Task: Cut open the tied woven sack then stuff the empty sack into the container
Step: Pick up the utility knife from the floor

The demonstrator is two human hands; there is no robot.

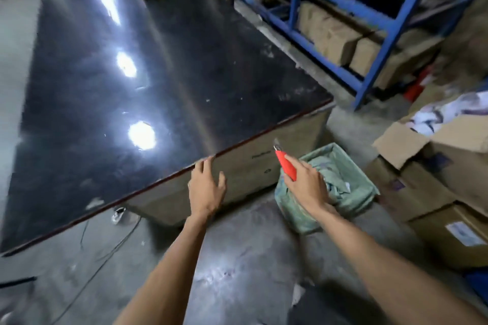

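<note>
Nearest the camera, two bare forearms reach over the concrete floor (245,258). Left hand (206,187) is spread, fingertips touching the edge of the black surface (111,82). Right hand (307,182) grips a red cutter (286,165), blade up, over the green container (293,208) on the floor, stuffed with a crumpled green sack (335,179). Beyond stand cardboard boxes (433,166) and a blue rack (375,42).
</note>
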